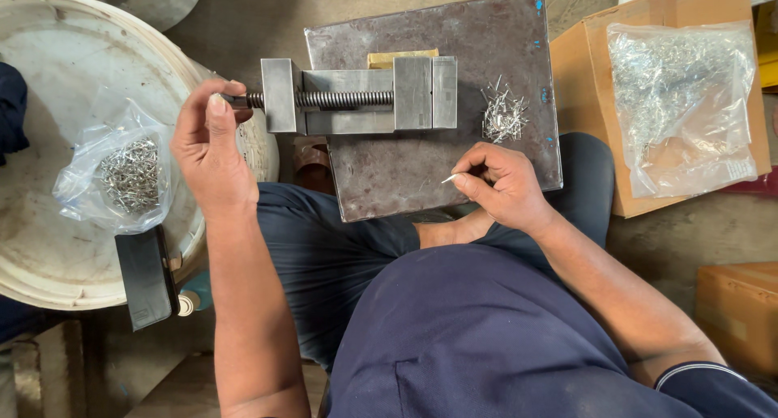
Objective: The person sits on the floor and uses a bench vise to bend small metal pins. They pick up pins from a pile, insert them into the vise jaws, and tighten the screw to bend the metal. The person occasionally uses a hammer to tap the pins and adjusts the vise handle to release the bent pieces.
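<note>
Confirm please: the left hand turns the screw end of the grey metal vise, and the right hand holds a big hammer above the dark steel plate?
Not quite, per the head view. The right hand pinches one small silvery pin, not a hammer. The rest is right: the left hand is at the grey metal vise screw, over the dark steel plate.

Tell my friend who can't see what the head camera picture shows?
A seated person's left hand grips the screw end of a small metal vise on a steel plate across their lap. Their right hand pinches one thin metal pin near a loose pin pile.
</note>
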